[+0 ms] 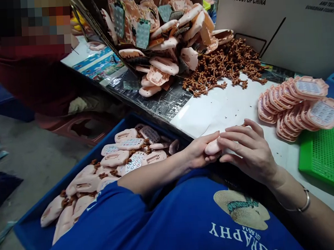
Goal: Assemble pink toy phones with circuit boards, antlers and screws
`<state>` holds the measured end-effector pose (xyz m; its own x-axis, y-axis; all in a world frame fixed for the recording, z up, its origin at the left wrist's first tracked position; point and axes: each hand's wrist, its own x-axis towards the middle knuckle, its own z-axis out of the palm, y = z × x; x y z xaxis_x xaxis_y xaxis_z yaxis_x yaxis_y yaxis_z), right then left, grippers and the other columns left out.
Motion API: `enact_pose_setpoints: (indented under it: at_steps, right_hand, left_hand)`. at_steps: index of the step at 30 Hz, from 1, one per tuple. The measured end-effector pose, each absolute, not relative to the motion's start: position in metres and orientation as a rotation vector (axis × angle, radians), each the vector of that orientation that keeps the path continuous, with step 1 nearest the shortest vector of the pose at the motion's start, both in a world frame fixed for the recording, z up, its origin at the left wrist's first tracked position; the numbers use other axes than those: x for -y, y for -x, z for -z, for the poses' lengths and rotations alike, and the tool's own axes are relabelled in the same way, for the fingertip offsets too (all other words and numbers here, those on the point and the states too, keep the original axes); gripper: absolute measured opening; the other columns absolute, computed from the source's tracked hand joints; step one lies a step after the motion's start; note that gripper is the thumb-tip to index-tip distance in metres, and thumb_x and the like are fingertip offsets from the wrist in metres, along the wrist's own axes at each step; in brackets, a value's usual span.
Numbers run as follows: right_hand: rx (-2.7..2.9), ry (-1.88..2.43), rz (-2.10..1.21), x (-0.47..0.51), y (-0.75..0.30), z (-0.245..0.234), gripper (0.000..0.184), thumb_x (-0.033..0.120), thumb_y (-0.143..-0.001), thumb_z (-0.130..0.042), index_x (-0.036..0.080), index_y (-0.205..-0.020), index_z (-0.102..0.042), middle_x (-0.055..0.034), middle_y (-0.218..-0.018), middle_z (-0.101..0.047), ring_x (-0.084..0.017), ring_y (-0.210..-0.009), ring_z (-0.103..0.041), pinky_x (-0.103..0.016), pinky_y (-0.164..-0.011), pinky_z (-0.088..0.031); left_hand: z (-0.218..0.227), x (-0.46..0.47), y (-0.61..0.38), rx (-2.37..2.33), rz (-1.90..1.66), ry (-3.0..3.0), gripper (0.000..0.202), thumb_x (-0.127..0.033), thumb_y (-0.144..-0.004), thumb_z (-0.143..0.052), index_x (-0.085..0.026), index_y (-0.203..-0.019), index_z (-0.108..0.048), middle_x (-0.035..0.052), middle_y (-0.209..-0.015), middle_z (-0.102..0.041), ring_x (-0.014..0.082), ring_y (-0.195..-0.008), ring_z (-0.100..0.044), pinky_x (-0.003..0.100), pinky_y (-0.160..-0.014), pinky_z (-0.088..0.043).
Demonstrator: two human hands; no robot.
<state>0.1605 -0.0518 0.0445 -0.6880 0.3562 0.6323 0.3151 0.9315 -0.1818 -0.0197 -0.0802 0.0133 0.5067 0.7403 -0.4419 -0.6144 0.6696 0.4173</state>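
Note:
My left hand (200, 151) is closed around a pale pink plastic toy phone casing (213, 147), held just over the table's near edge. Fingers and palm hide most of the casing. My right hand (248, 151) has its thumb and fingertips on the casing's right end, with the other fingers raised and slightly spread. To the right stand stacks of pink keypad shells (293, 97) with pale button sheets. Beyond my hands lies a heap of small brown plastic pieces (225, 67).
A tipped carton spills pink shells (164, 66) and circuit boards at the back. Left of me, a blue crate (30, 226) holds several pink toy phones (113, 157). A green perforated basket (323, 155) is at right, a large carton (279, 28) behind. Another person (29, 79) sits at far left.

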Motion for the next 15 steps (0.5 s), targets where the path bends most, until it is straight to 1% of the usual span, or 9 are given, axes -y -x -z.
enact_pose_setpoints:
  at_steps: [2, 4, 6, 8, 10, 11, 13, 14, 15]
  right_hand:
    - [2.401, 0.428, -0.091, 0.055, -0.155, -0.044, 0.027, 0.034, -0.095, -0.065, 0.02, -0.118, -0.067, -0.0071, -0.111, -0.077, -0.024, -0.107, -0.067, -0.052, -0.114, -0.037]
    - [2.406, 0.391, -0.12, 0.058, -0.15, -0.043, 0.022, 0.027, -0.094, -0.066, 0.019, -0.114, -0.068, -0.0067, -0.108, -0.077, -0.022, -0.099, -0.068, -0.049, -0.108, -0.044]
    - [2.386, 0.356, -0.122, 0.061, -0.146, -0.042, 0.02, 0.023, -0.091, -0.069, 0.018, -0.11, -0.069, -0.006, -0.101, -0.078, -0.02, -0.09, -0.068, -0.046, -0.102, -0.05]
    - [2.379, 0.338, -0.1, 0.066, -0.143, -0.04, 0.022, 0.019, -0.087, -0.073, 0.017, -0.109, -0.07, -0.0067, -0.096, -0.078, -0.021, -0.088, -0.069, -0.045, -0.1, -0.052]
    - [2.404, 0.349, -0.08, 0.072, -0.146, -0.039, 0.034, 0.018, -0.086, -0.073, 0.018, -0.119, -0.069, -0.0093, -0.102, -0.078, -0.026, -0.096, -0.07, -0.05, -0.103, -0.05]
    - [2.42, 0.368, -0.075, 0.075, -0.151, -0.037, 0.043, 0.018, -0.085, -0.074, 0.021, -0.127, -0.066, -0.011, -0.108, -0.077, -0.03, -0.102, -0.07, -0.054, -0.104, -0.049]
    - [2.414, 0.463, -0.066, 0.074, -0.169, -0.031, 0.062, 0.025, -0.083, -0.076, 0.031, -0.142, -0.058, -0.015, -0.125, -0.071, -0.039, -0.113, -0.067, -0.062, -0.1, -0.049]
    - [2.377, 0.531, -0.073, 0.071, -0.181, -0.027, 0.066, 0.031, -0.08, -0.078, 0.037, -0.143, -0.057, -0.0147, -0.129, -0.069, -0.042, -0.112, -0.068, -0.063, -0.095, -0.051]
    - [2.313, 0.593, -0.089, 0.066, -0.194, -0.023, 0.066, 0.037, -0.076, -0.081, 0.041, -0.138, -0.06, -0.0135, -0.124, -0.072, -0.043, -0.102, -0.071, -0.063, -0.088, -0.054]
  left_hand:
    - [-0.012, 0.081, 0.017, -0.62, -0.852, -0.215, 0.026, -0.024, -0.096, -0.053, -0.014, -0.073, -0.058, -0.0061, -0.043, -0.039, 0.005, -0.03, -0.033, 0.013, -0.029, -0.026]
    - [-0.013, 0.084, 0.013, -0.612, -0.882, -0.205, 0.022, -0.021, -0.093, -0.056, -0.015, -0.072, -0.058, -0.0078, -0.044, -0.033, 0.0031, -0.032, -0.026, 0.013, -0.031, -0.022]
    - [-0.014, 0.089, 0.009, -0.618, -0.899, -0.193, 0.019, -0.02, -0.091, -0.058, -0.014, -0.073, -0.06, -0.0072, -0.047, -0.036, 0.0018, -0.035, -0.026, 0.012, -0.033, -0.022]
    - [-0.014, 0.092, 0.006, -0.636, -0.902, -0.186, 0.02, -0.023, -0.091, -0.059, -0.013, -0.074, -0.063, -0.0058, -0.05, -0.04, 0.0023, -0.036, -0.027, 0.014, -0.033, -0.02]
    - [-0.012, 0.093, 0.012, -0.668, -0.91, -0.234, 0.022, -0.029, -0.091, -0.062, -0.012, -0.078, -0.066, -0.0031, -0.053, -0.048, 0.0045, -0.038, -0.035, 0.016, -0.034, -0.023]
    - [-0.009, 0.093, 0.019, -0.689, -0.919, -0.28, 0.021, -0.031, -0.09, -0.065, -0.012, -0.081, -0.068, -0.0008, -0.057, -0.055, 0.0062, -0.041, -0.042, 0.017, -0.036, -0.028]
    - [-0.003, 0.092, 0.048, -0.755, -0.947, -0.39, 0.017, -0.028, -0.084, -0.071, -0.012, -0.091, -0.072, 0.0059, -0.077, -0.07, 0.0111, -0.059, -0.061, 0.019, -0.051, -0.045]
    - [0.0, 0.094, 0.069, -0.805, -0.955, -0.431, 0.018, -0.023, -0.08, -0.074, -0.012, -0.094, -0.074, 0.0087, -0.088, -0.074, 0.0137, -0.071, -0.067, 0.021, -0.063, -0.051]
    - [0.002, 0.097, 0.094, -0.887, -0.947, -0.456, 0.019, -0.018, -0.075, -0.078, -0.012, -0.093, -0.075, 0.0099, -0.092, -0.075, 0.016, -0.077, -0.069, 0.023, -0.068, -0.053]
